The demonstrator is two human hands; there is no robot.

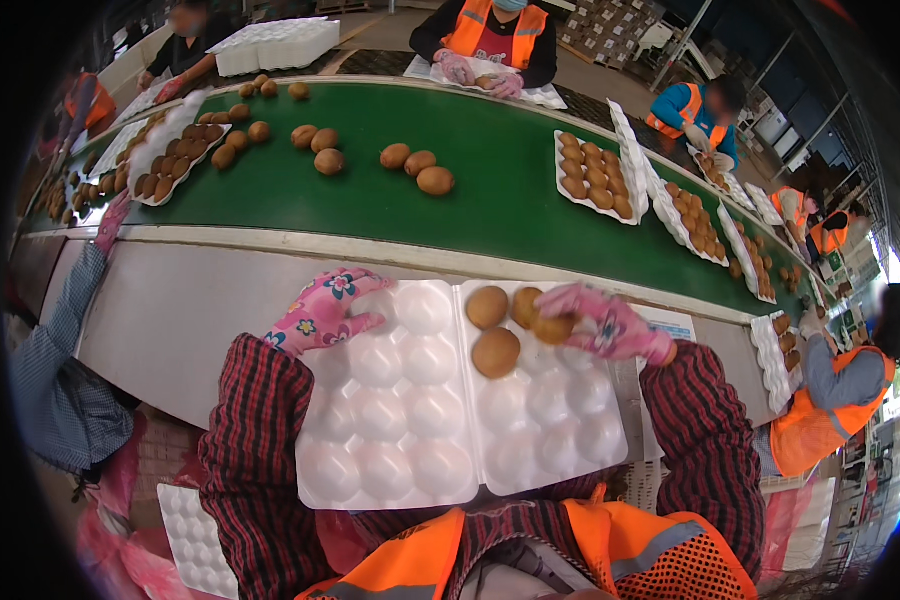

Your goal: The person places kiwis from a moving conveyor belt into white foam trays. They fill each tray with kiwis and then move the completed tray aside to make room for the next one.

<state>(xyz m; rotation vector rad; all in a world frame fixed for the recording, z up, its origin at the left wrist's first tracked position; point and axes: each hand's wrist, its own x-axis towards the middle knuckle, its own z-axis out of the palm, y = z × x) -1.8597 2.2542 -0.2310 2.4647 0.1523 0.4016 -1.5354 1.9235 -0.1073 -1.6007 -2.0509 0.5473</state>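
Note:
A white foam clamshell fruit tray (390, 412) lies unfolded before me, its two cupped halves joined by a middle fold. My left hand (328, 311), in a pink flowered glove, rests over the top left corner of the left half with fingers and thumb apart. In the right half, one kiwifruit (487, 307) sits in the top left cup and another kiwifruit (496, 352) just below it. My right hand (607, 322), gloved alike, grips a kiwifruit (553, 330) above the top row. Its fingertips partly cover a further kiwifruit (526, 306) beside that one.
Beyond the metal worktop (172, 315) runs a green conveyor belt (480, 202) with loose kiwifruit (435, 180) and a filled tray (592, 176). A printed sheet (664, 322) lies right of my tray. A co-worker's gloved hand (112, 217) reaches in at left. Stacked trays (277, 49) stand across the belt.

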